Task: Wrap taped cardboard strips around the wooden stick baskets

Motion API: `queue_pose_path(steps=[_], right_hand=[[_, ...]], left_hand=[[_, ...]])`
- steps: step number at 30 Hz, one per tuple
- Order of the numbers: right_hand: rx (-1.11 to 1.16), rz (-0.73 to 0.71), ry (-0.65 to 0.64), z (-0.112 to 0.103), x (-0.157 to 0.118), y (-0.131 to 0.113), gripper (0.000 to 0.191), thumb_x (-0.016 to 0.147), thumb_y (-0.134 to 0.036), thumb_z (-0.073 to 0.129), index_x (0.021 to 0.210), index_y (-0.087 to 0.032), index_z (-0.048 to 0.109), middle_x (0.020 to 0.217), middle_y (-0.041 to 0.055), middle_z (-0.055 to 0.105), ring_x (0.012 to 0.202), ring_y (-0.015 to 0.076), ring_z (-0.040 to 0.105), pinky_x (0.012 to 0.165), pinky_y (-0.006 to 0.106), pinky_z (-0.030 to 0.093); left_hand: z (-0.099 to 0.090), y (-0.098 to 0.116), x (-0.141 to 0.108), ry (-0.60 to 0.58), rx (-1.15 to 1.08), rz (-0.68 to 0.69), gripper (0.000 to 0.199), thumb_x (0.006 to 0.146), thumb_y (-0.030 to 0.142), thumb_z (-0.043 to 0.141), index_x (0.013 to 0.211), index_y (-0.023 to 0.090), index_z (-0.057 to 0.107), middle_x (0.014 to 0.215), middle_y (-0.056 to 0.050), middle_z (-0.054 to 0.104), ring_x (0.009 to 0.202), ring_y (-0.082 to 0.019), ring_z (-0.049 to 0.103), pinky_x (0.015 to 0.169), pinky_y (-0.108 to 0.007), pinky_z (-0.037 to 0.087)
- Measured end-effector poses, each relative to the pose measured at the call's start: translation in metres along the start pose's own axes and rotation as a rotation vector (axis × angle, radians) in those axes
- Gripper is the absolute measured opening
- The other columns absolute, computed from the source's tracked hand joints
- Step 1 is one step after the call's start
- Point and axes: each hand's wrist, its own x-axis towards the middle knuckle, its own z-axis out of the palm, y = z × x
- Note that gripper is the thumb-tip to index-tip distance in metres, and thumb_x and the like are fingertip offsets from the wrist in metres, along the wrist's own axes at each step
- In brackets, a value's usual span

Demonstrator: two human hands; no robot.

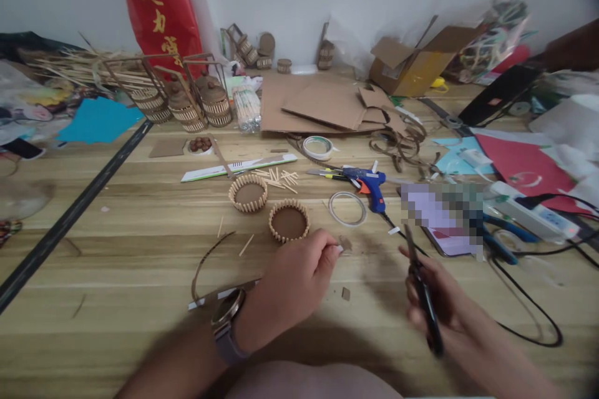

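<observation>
My left hand [299, 268], with a watch on its wrist, is closed in a pinch on a small brown piece with a white edge [345, 245]. My right hand [435, 299] is wrapped round a black-handled tool with a narrow blade [425, 305], its blade pointing away; blur hides its exact kind. Just beyond my left hand is a round brown tray edged with short sticks [289, 222], and a similar round tray [248, 193] lies to its left. A brown strip with white patches [224, 293] runs behind my left wrist. A small brown scrap [345, 293] lies between my hands.
Farther back are a blue glue gun [369, 182], tape rolls [347, 208], loose sticks [276, 178] and cardboard sheets [318, 103]. A phone [442, 224], pliers [500, 237] and a power strip [533, 212] with cables lie right. Stick-sided baskets [215, 103] stand back left.
</observation>
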Motion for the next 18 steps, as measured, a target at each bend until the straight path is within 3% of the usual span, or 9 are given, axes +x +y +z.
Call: queue_pose_path(steps=[3, 7, 12, 18], right_hand=[[0.117, -0.091, -0.068, 0.019, -0.002, -0.015, 0.068, 0.078, -0.071, 0.059, 0.127, -0.026, 0.050, 0.085, 0.0032, 0.060, 0.077, 0.0223, 0.061, 0.067, 0.033, 0.054], [0.202, -0.026, -0.144, 0.040, 0.002, -0.037, 0.065, 0.074, -0.083, 0.051, 0.105, -0.025, 0.054, 0.074, -0.0014, 0.053, 0.066, 0.0174, 0.051, 0.060, 0.029, 0.045], [0.282, 0.054, -0.173, 0.048, 0.006, -0.058, 0.074, 0.067, -0.091, 0.045, 0.099, -0.025, 0.052, 0.071, -0.0030, 0.046, 0.066, 0.0164, 0.045, 0.061, 0.029, 0.041], [0.334, 0.059, -0.188, 0.054, 0.009, -0.063, 0.078, 0.064, -0.094, 0.040, 0.098, -0.025, 0.053, 0.064, -0.0054, 0.037, 0.060, 0.0152, 0.037, 0.058, 0.028, 0.037]], left_hand=[[-0.002, 0.004, 0.000, -0.006, -0.021, 0.010, 0.022, 0.098, 0.026, 0.042, 0.084, 0.021, 0.057, 0.057, 0.005, 0.058, 0.055, -0.013, 0.055, 0.058, -0.024, 0.036], [-0.003, 0.009, 0.000, -0.021, -0.039, 0.039, 0.022, 0.097, 0.026, 0.043, 0.081, 0.020, 0.058, 0.056, 0.005, 0.060, 0.052, -0.011, 0.055, 0.056, -0.024, 0.035], [-0.003, 0.011, -0.001, -0.029, -0.040, 0.052, 0.023, 0.094, 0.024, 0.044, 0.077, 0.020, 0.060, 0.055, 0.006, 0.061, 0.051, -0.010, 0.055, 0.055, -0.023, 0.035], [-0.005, 0.012, -0.001, -0.047, -0.076, 0.018, 0.025, 0.094, 0.024, 0.045, 0.075, 0.019, 0.060, 0.056, 0.005, 0.063, 0.051, -0.009, 0.056, 0.056, -0.021, 0.036]])
